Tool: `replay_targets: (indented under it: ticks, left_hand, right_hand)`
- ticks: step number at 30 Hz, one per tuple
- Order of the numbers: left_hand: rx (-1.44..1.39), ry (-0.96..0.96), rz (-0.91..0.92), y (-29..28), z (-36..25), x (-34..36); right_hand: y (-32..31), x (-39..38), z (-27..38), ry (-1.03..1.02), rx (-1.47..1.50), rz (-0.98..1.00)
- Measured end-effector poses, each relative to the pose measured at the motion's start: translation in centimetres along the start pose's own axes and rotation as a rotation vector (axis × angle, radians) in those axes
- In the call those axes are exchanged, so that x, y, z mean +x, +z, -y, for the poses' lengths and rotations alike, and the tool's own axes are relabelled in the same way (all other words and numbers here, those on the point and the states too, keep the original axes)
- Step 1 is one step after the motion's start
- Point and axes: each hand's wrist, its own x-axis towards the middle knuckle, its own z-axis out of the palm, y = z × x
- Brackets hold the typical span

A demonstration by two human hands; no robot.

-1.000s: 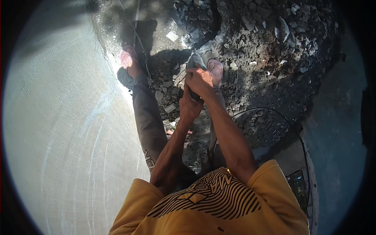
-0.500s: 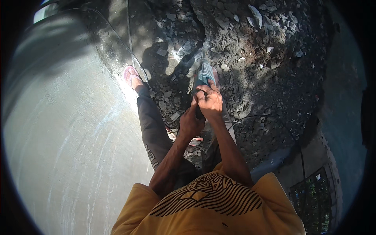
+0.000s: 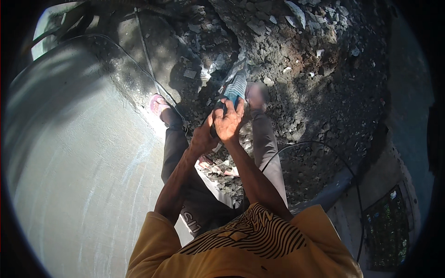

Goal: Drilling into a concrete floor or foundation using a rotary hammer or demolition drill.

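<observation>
Both of my hands grip a teal and black power tool (image 3: 237, 86) with a ribbed front housing. My right hand (image 3: 227, 123) wraps over its dark rear part, fingers curled around it. Lower and to the left, my left hand (image 3: 202, 138) closes on the rear end, which is partly hidden by the hands. The tool points away from me, tilted slightly right, with its front end close to the broken ground (image 3: 278, 69). Exactly where its tip touches I cannot tell.
My left foot in a pink flip-flop (image 3: 158, 105) stands beside a pale smooth wall or slab (image 3: 83, 153). My blurred right foot (image 3: 256, 95) is just right of the tool. A black cable (image 3: 340, 156) loops at right; another cable (image 3: 121, 50) runs upper left. Rubble chunks (image 3: 296, 14) lie ahead.
My hands and the tool have shifted left, and the tool now leans more to the right. My right foot shows beside it, blurred. The whole view has shifted slightly.
</observation>
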Motion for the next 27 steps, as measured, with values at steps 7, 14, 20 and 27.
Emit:
replay_targets:
  ticks: [7,14,20,27]
  left_hand:
    - [0.090,-0.011,0.171,-5.7,4.7,3.3]
    - [0.095,0.094,0.200,-7.0,5.2,6.3]
    - [0.170,0.132,0.186,-6.2,1.7,6.3]
    - [0.292,0.160,0.171,-4.3,-2.5,3.5]
  right_hand:
    - [9.4,-0.8,-3.6,-0.123,-0.212,-0.116]
    - [4.2,4.7,5.5,0.780,0.447,0.133]
    - [6.1,3.2,1.3,0.420,0.039,-0.053]
    - [-0.6,2.2,0.7,0.474,0.391,0.131]
